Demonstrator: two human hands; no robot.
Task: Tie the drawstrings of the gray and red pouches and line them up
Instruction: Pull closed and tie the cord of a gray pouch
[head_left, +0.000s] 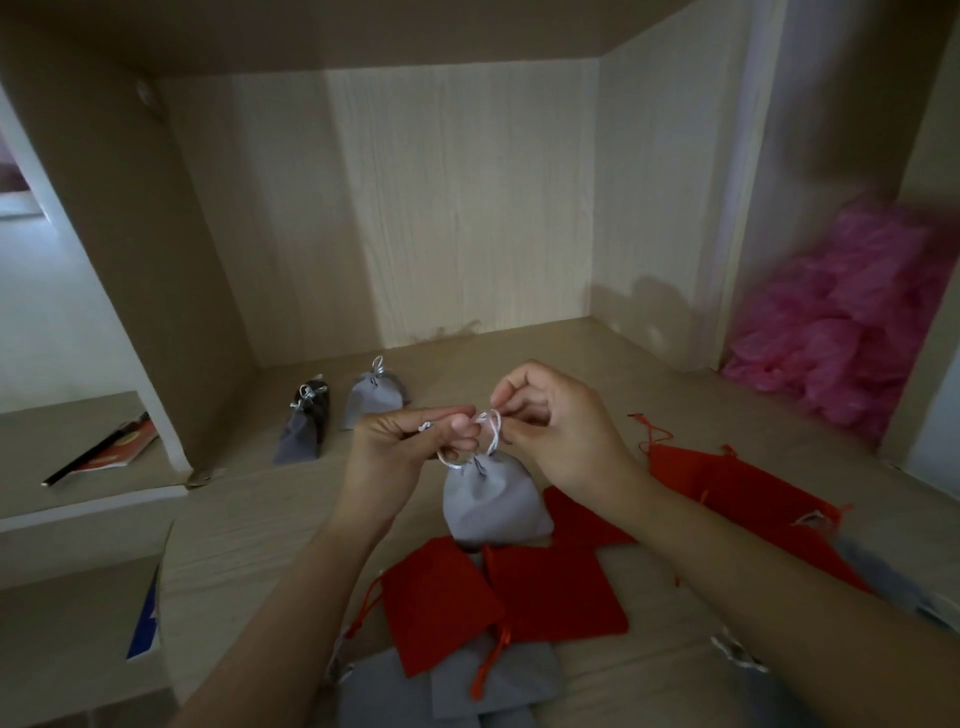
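The gray pouch (493, 499) sits at frame centre, neck cinched, by the red pouches (441, 597). Left hand (410, 441) and right hand (550, 415) each have their grip clamped on its cord (492, 434). Best pull both ends apart evenly, low against the neck, so the knot seats tight.

Bare shelf floor (545, 358) between tied gray pouches (374, 397) back-left and red pouches (727, 483) right.
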